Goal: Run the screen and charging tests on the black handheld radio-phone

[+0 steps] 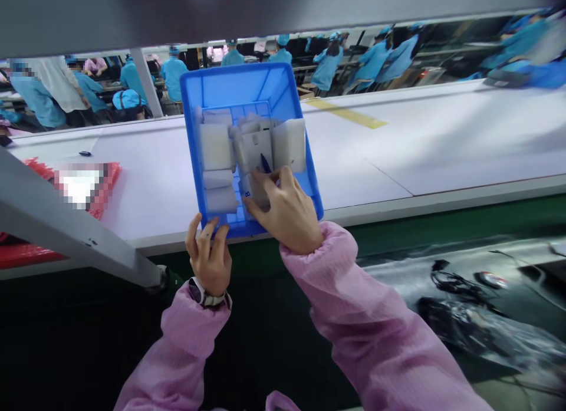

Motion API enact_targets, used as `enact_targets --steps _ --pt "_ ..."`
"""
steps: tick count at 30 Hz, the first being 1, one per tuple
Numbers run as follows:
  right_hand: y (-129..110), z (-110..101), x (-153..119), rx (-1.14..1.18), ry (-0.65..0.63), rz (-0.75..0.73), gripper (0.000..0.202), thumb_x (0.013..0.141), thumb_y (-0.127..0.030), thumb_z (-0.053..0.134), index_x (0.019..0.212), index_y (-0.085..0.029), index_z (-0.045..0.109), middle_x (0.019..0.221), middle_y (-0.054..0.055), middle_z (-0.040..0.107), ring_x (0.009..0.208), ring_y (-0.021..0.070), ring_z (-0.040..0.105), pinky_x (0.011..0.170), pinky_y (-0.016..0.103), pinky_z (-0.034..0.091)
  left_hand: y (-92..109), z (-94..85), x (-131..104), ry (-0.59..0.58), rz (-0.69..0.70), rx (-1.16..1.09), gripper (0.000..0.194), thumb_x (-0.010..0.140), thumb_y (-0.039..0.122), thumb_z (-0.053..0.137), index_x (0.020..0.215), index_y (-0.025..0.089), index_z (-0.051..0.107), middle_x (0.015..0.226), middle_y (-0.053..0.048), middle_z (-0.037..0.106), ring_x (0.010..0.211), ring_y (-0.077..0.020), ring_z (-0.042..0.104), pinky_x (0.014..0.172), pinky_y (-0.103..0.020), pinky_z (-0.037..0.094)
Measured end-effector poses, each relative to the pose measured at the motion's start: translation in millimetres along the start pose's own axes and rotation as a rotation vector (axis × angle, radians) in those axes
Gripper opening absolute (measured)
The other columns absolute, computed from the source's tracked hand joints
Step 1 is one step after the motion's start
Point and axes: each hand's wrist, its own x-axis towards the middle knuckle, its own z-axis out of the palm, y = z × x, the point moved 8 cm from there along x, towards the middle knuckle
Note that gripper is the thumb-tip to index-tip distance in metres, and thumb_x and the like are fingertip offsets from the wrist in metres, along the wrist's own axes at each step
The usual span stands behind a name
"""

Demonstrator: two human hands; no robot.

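A blue plastic bin (241,73) sits at the near edge of the white bench, slightly tilted in view. Inside are several white wrapped packets (215,147), some standing and some stacked. My left hand (210,257), wearing a watch, holds the bin's near left corner, fingers hooked over the rim and thumb hidden. Inside the bin, my right hand (289,213) reaches down with thumb and forefinger at a white packet marked with a blue letter. A dark blue pen (265,163) sticks out from between its fingers; its other end is hidden.
A yellow strip (347,112) lies on the white bench (442,140) to the right. Red wrap (108,190) is at left beside a slanted metal post (75,222). Cables and clear plastic bags (490,328) lie lower right. Co-workers in blue sit beyond the bench.
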Motion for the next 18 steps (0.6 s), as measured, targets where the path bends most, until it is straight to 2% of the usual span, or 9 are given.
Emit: enact_targets --steps 3,5,7,11,14,17,18 --pt "-4.8 -10.3 -16.8 -0.057 0.236 -0.102 0.05 0.101 -0.051 0.053 0.135 -0.016 0.064 0.11 0.015 0.062 0.1 0.0261 0.061 0.069 0.033 0.053 -0.5 0.6 -0.7 -0.01 -0.018 0.0 0.024 0.09 -0.002 0.062 0.102 0.017 0.07 0.107 -0.009 0.073 0.142 -0.0249 0.053 0.112 -0.035 0.052" --pt "-11.1 -16.2 -36.0 -0.067 0.41 -0.184 0.04 0.103 -0.046 0.051 0.122 -0.015 0.069 0.102 0.012 0.065 0.092 0.0231 0.059 0.075 0.034 0.051 -1.9 3.4 -0.6 -0.039 -0.046 0.003 0.023 0.091 0.001 0.061 0.104 0.017 0.069 0.111 -0.009 0.073 0.143 -0.0248 0.052 0.113 -0.036 0.05" --pt "-15.7 -13.9 -53.6 -0.045 0.491 -0.263 0.031 0.103 -0.04 0.054 0.111 -0.015 0.07 0.095 0.01 0.066 0.088 0.0225 0.058 0.08 0.036 0.047 -3.4 7.3 0.3 -0.065 -0.078 0.003 0.02 0.094 0.005 0.06 0.107 0.017 0.069 0.115 -0.01 0.073 0.142 -0.0249 0.053 0.113 -0.036 0.051" --pt "-11.7 5.4 -66.7 -0.03 0.498 -0.373 0.025 0.1 -0.035 0.059 0.111 -0.015 0.067 0.1 0.011 0.067 0.096 0.0258 0.055 0.09 0.039 0.042 -8.0 18.0 2.8 -0.099 -0.138 0.014 0.016 0.097 0.012 0.058 0.108 0.017 0.068 0.118 -0.011 0.073 0.137 -0.0247 0.057 0.11 -0.038 0.056" --pt "6.7 23.4 -59.5 -0.009 0.526 -0.402 0.023 0.1 -0.034 0.055 0.111 -0.018 0.068 0.1 0.012 0.067 0.096 0.0269 0.053 0.088 0.041 0.038 -12.8 31.3 5.2 -0.154 -0.185 0.049 0.019 0.099 0.018 0.054 0.11 0.018 0.069 0.118 -0.01 0.074 0.136 -0.0258 0.058 0.112 -0.042 0.057" --pt "37.6 53.3 -34.0 0.04 0.444 -0.326 0.033 0.098 -0.046 0.053 0.107 -0.021 0.072 0.097 0.015 0.067 0.095 0.03 0.053 0.084 0.044 0.034 -19.3 55.8 6.3 -0.381 -0.279 0.052 0.028 0.101 0.021 0.05 0.119 0.018 0.071 0.128 -0.009 0.071 0.141 -0.027 0.056 0.12 -0.042 0.051" --pt "47.1 62.4 -24.7 0.08 0.434 -0.296 0.037 0.094 -0.053 0.055 0.098 -0.021 0.074 0.091 0.016 0.066 0.09 0.0306 0.052 0.081 0.046 0.032 -18.4 62.2 6.4 -0.468 -0.286 0.05 0.031 0.101 0.021 0.049 0.123 0.017 0.071 0.132 -0.009 0.07 0.143 -0.0267 0.055 0.121 -0.039 0.05"
